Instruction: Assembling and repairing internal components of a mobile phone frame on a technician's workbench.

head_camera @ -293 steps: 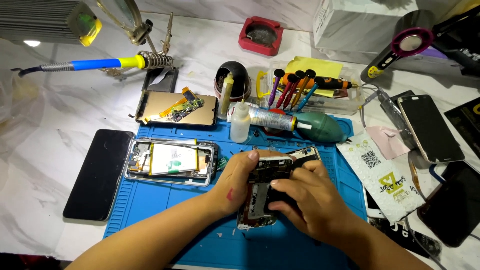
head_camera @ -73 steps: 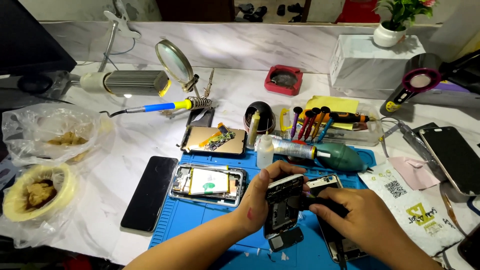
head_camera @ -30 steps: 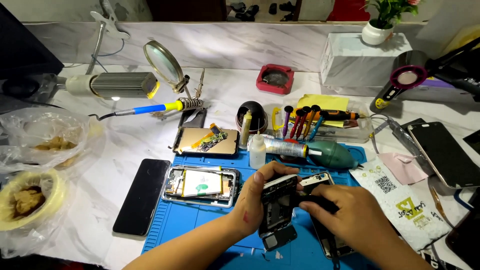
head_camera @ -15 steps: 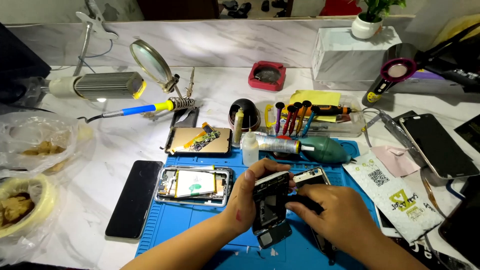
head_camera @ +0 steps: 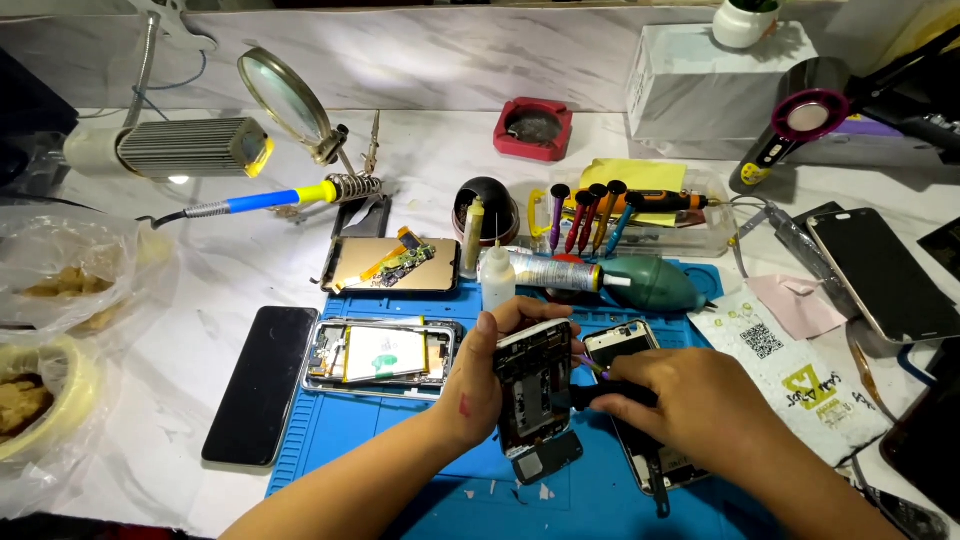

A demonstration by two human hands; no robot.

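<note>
— What have your hands got?

— My left hand [head_camera: 478,385] clamps an opened phone [head_camera: 533,388], fingers curled over its top edge and thumb along the side. It stands tilted above the mat [head_camera: 330,450], back cover off, dark boards and metal shields showing. A small dark square part hangs at its lower end.

— And the right?

— My right hand [head_camera: 700,410] is closed round a black-handled tool [head_camera: 600,395], its tip at the phone's right edge. I cannot tell whether the tip touches.

— Where is the phone on the bench?

— Over the blue rubbery mat, about the middle, at twelve o'clock from my forearms. A second stripped phone [head_camera: 630,345] lies flat just behind it, at three o'clock, partly under my right hand.

— What lies around?

— At nine o'clock from the phone, a metal frame [head_camera: 385,352] with a pale battery in it, and farther that way a glossy black screen [head_camera: 262,385] on the marble top. At twelve o'clock, a small white squeeze bottle [head_camera: 497,280], a silvery tube and a green rubber blower [head_camera: 655,283]. At eleven o'clock, a gold back panel [head_camera: 395,265] with flex cables on it, and a soldering iron [head_camera: 280,198] with a blue and yellow grip in a coiled wire stand. At one o'clock, a clear tray of screwdrivers [head_camera: 590,205] with coloured handles.
</note>
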